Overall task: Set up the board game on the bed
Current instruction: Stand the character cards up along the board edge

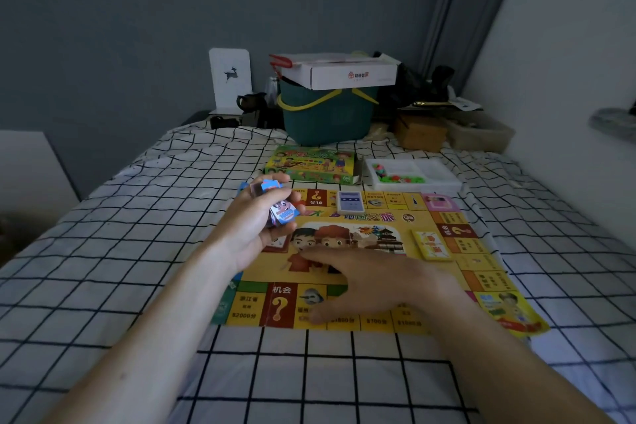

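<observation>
- I'm looking down at the game board, lying flat on the bed, whose sheet is white with a black grid; the board is yellow with a ring of squares round the edge and two cartoon children's faces in the middle.
- My left hand is up over the board's far left corner, fingers curled round a stack of blue play money; a cartoon face shows on the top note and I can just read "10000".
- My right hand lies palm down on the near half of the board, fingers straight and spread, gripping nothing.
- Writing I can read on the near edge: "机会" above a big yellow question mark on a red square, and "$2000" on the square to its left. Other prices are too blurred.
- One blue-backed card deck sits on the board's far edge; one yellow card deck sits on the right side.
- Just beyond the board, one green game box and beside it one white tray with small green and red pieces heaped in its left compartment; too small to count.
- At the head of the bed, one green basket with yellow handles carries a white carton with a small red house logo.
</observation>
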